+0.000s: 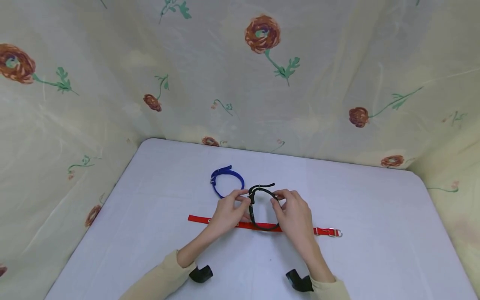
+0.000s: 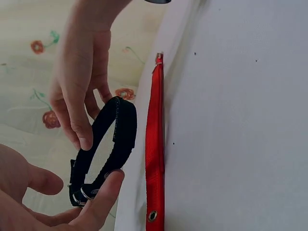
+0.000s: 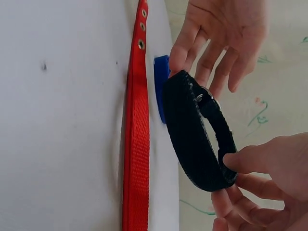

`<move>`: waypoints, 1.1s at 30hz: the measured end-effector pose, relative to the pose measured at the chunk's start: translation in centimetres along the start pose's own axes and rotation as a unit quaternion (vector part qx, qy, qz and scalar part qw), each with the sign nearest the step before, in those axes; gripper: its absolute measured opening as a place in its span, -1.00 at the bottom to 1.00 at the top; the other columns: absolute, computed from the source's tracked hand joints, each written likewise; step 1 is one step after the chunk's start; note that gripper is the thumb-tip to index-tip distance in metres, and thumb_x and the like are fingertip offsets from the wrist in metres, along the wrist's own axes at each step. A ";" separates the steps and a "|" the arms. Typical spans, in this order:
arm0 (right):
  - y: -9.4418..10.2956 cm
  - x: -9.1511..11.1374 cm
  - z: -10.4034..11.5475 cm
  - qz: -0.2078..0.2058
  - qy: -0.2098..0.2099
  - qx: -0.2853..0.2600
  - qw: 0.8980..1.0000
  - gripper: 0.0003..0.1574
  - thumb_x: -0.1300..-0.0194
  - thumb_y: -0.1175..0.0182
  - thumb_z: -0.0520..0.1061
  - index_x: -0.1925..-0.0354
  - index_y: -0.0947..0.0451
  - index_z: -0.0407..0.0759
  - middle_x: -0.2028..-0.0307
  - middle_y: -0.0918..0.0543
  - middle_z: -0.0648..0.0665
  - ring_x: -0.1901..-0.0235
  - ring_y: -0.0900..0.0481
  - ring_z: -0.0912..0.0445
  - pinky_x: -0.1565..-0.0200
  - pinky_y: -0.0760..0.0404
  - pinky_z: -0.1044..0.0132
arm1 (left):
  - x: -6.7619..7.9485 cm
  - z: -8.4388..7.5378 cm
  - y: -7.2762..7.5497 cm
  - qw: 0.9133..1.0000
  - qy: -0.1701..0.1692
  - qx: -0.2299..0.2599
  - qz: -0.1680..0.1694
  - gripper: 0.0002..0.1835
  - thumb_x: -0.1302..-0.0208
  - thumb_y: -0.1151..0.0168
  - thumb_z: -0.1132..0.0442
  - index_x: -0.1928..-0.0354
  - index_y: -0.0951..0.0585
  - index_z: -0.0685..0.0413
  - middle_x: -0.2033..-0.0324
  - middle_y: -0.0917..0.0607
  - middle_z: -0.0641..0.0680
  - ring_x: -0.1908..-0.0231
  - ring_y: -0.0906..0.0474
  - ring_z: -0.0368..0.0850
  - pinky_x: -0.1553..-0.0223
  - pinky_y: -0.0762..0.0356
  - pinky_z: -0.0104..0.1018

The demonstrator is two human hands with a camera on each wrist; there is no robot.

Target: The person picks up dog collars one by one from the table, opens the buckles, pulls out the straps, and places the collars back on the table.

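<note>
Pinching the black collar [image 3: 185,139] from both sides, the two hands on my remote feed hold it as a closed loop, raised off the white table [image 1: 375,208]. The left hand [image 1: 227,212] grips its buckle side between thumb and fingers; I cannot tell exactly how its remaining fingers lie. The right hand [image 1: 295,214] pinches the opposite side, thumb inside the loop and fingers outside, so the open middle of the loop sits between the two sets of fingertips.

Below the fingers, I see the red collar [image 2: 155,144] stretched out on the table. Its eyelet end reaches past the left fingers, and its end with a metal ring [image 1: 339,233] lies beyond the right fingers. Just past the left fingertips, on the far side, the blue collar [image 1: 225,170] rests as a buckled loop. Farther beyond the fingers hangs a pale curtain [image 1: 318,91] printed with flowers.
</note>
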State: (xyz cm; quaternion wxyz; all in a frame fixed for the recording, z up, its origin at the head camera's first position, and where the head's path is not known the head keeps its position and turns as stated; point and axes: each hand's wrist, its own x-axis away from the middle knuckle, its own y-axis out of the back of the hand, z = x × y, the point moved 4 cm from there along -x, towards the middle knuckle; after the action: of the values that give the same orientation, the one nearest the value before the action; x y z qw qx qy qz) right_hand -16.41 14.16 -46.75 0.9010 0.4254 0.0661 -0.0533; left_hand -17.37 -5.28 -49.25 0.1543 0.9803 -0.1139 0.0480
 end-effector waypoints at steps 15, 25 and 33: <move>0.7 3.8 1.7 -0.001 -0.002 0.003 1.000 -0.65 -0.41 -0.46 -0.11 -0.12 -0.73 -0.10 0.08 -0.76 -0.15 0.27 -0.66 0.01 0.38 -0.52 0.38 | 3.1 0.2 0.7 0.999 0.003 -0.041 0.000 -0.54 -0.66 -0.15 0.03 -0.38 -0.58 0.15 -0.11 -0.74 0.25 0.42 -0.86 -0.03 -0.19 -0.69 0.09; 0.5 5.7 2.9 0.013 -0.004 -0.013 1.000 -0.68 -0.39 -0.49 -0.11 -0.09 -0.74 -0.04 0.09 -0.75 -0.09 0.31 -0.64 0.10 0.42 -0.53 0.44 | 6.0 0.5 1.4 0.999 0.027 0.006 0.020 -0.56 -0.65 -0.18 -0.02 -0.35 -0.55 0.09 -0.06 -0.74 0.22 0.39 -0.88 0.03 -0.16 -0.77 0.01; 0.7 7.1 3.5 0.029 -0.009 -0.027 0.999 -0.69 -0.38 -0.50 -0.11 -0.07 -0.75 -0.01 0.13 -0.75 -0.06 0.28 -0.66 0.08 0.43 -0.50 0.45 | 8.3 0.4 1.9 0.998 0.035 0.040 0.016 -0.59 -0.63 -0.21 -0.05 -0.29 -0.55 0.02 -0.07 -0.71 0.22 0.40 -0.88 0.07 0.01 -0.81 -0.24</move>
State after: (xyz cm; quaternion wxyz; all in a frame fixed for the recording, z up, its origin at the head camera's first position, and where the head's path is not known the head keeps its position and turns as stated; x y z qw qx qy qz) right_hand -9.07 11.56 -45.17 0.9139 0.4023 0.0465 -0.0290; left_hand -9.77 -8.89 -48.01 0.1181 0.9814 -0.1223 0.0890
